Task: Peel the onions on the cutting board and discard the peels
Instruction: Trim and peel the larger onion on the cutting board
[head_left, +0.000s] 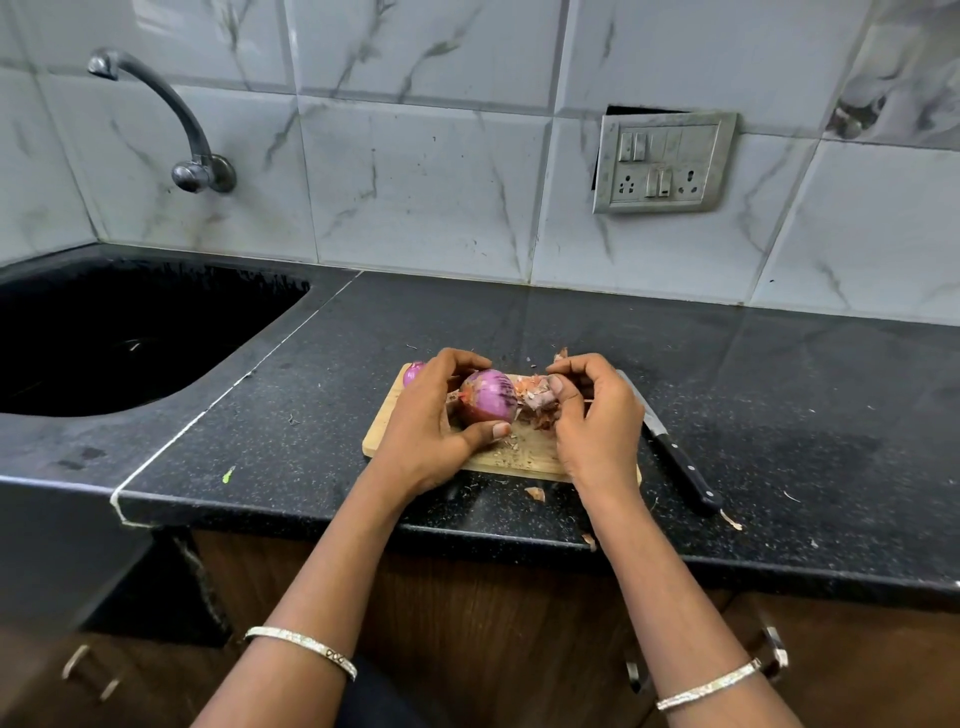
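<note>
A purple onion (489, 396) is held just above the wooden cutting board (511, 457). My left hand (428, 415) grips it, fingers over the top and thumb underneath. My right hand (597, 415) pinches a strip of dry peel (535, 397) that hangs off the onion's right side. A second purple onion (413, 371) lies at the board's far left corner, partly hidden behind my left hand. Small peel scraps (519, 449) litter the board.
A black-handled knife (675, 457) lies on the black counter just right of the board. A dark sink (130, 338) with a wall tap (182, 124) sits to the left. Loose peel bits (535, 492) lie near the counter's front edge. A switch plate (665, 163) is on the tiled wall.
</note>
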